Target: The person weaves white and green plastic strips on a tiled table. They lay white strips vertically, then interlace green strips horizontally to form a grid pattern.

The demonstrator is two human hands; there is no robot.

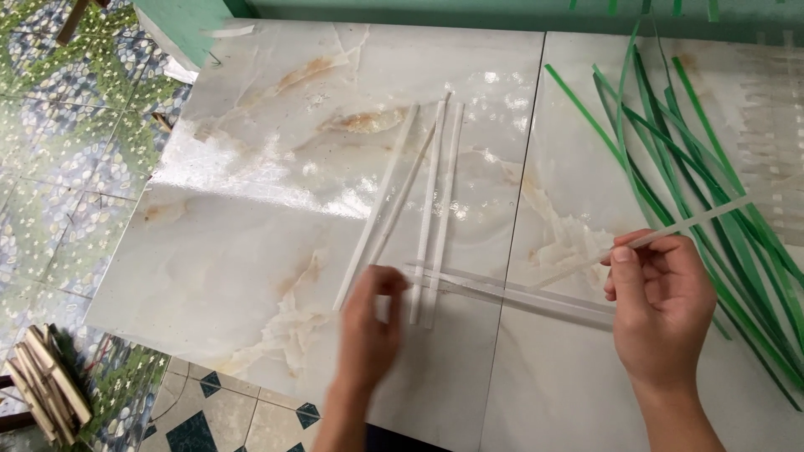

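Pale, thin plastic weaving strips (429, 209) are lying on the marble-patterned counter (251, 234), just beyond the left hand (368, 331), whose curled fingers are pressing their near ends. Right hand (662, 305) fingers are pinching another translucent strip (670, 230) near its end; it looks light, springy and slippery. Green strips (695, 192) are fanning out beyond.

The marble-patterned slab (276, 209) is glossy and smooth, throwing bright glare. On it lie thin, semi-translucent white strips (435, 209) that look like plastic, and at its right edge a sheaf of shiny green strips (670, 159), plastic-looking too. Off its lower left corner sits a bundle of matt wooden sticks (46, 389).
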